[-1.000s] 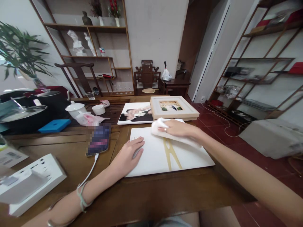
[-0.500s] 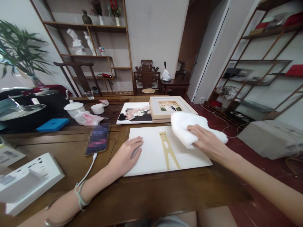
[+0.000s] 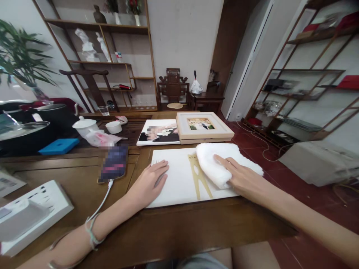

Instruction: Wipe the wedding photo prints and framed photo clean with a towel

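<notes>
A white flat panel (image 3: 179,179) with a gold Y-shaped stand (image 3: 198,175) on it lies on the wooden table (image 3: 168,228) in front of me. My left hand (image 3: 150,181) lies flat on the panel's left edge, fingers stretched out. My right hand (image 3: 238,175) presses a fluffy white cloth (image 3: 213,162) down on the panel's right half, fingers spread over the cloth. The cloth covers the panel's far right corner.
Behind the panel lie a photo print (image 3: 159,132) and a framed picture (image 3: 203,127). A phone (image 3: 113,168) with a white cable lies to the left, beside a white box (image 3: 30,209). A teapot (image 3: 82,127), cup (image 3: 113,127) and blue pad (image 3: 58,145) stand further left.
My right hand carried the cloth from the panel's far middle out to the right, then back down onto its right half. My left hand stayed put.
</notes>
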{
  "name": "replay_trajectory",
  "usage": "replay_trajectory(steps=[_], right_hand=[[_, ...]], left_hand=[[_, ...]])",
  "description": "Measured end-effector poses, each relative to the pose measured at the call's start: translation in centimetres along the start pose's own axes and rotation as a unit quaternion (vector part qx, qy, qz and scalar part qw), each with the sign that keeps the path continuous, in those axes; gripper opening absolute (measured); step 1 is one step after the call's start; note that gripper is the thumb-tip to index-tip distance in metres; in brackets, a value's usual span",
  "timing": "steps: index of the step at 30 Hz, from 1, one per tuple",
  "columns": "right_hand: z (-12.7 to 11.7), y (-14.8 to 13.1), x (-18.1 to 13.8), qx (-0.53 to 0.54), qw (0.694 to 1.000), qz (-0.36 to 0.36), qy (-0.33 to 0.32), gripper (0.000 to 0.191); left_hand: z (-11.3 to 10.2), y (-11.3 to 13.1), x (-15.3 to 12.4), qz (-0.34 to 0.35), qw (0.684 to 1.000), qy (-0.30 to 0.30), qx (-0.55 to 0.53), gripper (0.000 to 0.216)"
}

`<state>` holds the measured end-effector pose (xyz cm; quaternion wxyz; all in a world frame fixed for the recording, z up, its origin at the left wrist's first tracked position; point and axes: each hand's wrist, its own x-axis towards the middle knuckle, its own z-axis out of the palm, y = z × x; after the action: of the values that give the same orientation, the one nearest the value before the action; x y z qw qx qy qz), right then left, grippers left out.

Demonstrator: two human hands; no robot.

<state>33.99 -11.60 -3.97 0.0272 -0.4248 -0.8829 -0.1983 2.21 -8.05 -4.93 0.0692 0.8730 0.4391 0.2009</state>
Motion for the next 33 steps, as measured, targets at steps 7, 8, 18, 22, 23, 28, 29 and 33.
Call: replay_trajectory(steps=[7,8,18,22,23,28,29,33], right_hand=[[-2.4,1.6,0.9,0.181,0.982,-0.003,-0.047,0.027],[-2.9,2.2,1.1,0.21,0.976,-0.011,-0.054,0.031],[0.8,4.2,3.4,0.207,0.972,-0.108,0.014,0.037],[1.6,3.9,3.7,0.207,0.974,-0.088,-0.001,0.029],[1.6,3.9,3.8,0.204,0.975,-0.082,-0.002,0.027],[1.2,3.3,3.1,0.231,0.971,-0.055,-0.008,0.022],[0.8,3.0,2.5,0.246,0.967,-0.067,-0.004,0.021],[-0.8,1.6,-0.8,0.287,0.948,-0.137,-0.009,0.016]], left_hand=[[-0.1,0.0,0.1,-0.001,1.0,-0.004,0.01,0.04],[0.0,0.0,0.1,0.001,1.0,-0.004,0.011,0.04],[-0.1,-0.3,0.1,0.013,1.0,-0.002,0.01,0.04],[0.0,-0.2,0.2,0.015,1.0,0.0,0.013,0.041],[0.1,-0.2,0.2,0.014,1.0,-0.001,0.014,0.041],[-0.1,-0.1,0.2,0.015,1.0,0.0,0.019,0.04],[-0.2,-0.1,0.2,0.016,1.0,0.001,0.019,0.04],[-0.2,0.0,0.1,0.015,1.0,0.003,0.016,0.04]])
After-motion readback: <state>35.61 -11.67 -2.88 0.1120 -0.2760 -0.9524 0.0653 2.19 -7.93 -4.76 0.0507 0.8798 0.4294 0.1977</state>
